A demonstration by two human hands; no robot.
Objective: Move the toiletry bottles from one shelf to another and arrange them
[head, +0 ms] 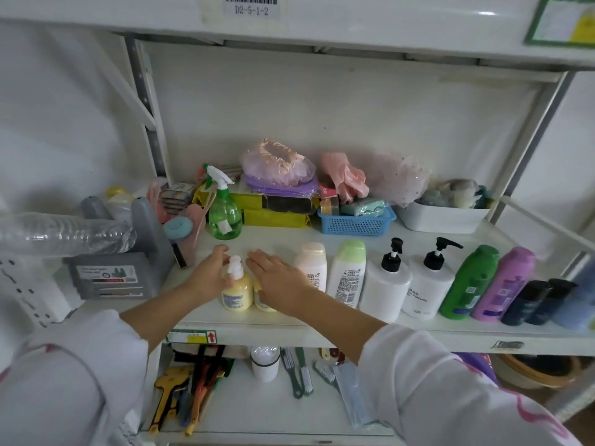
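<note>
1. Our two white sleeves fill the bottom corners, with forearms reaching up over the front edge of the middle shelf.
2. Our left hand curls around the white pump head of a small yellow pump bottle; thumb and fingertips touch the pump, loosely closed on it.
3. Our right hand lies flat, fingers straight and together, holding nothing; it covers most of a second yellow bottle just beside the first.
4. Right of those fingers, bottles stand in a row along the shelf's front edge: a pink-capped bottle, a green-capped bottle, two white pump bottles, a green bottle, a purple bottle and dark bottles.
5. Beyond the fingertips we see bare shelf up to a green spray bottle and a blue basket.
6. Left of our left hand, a grey container crowds the shelf end.
</note>
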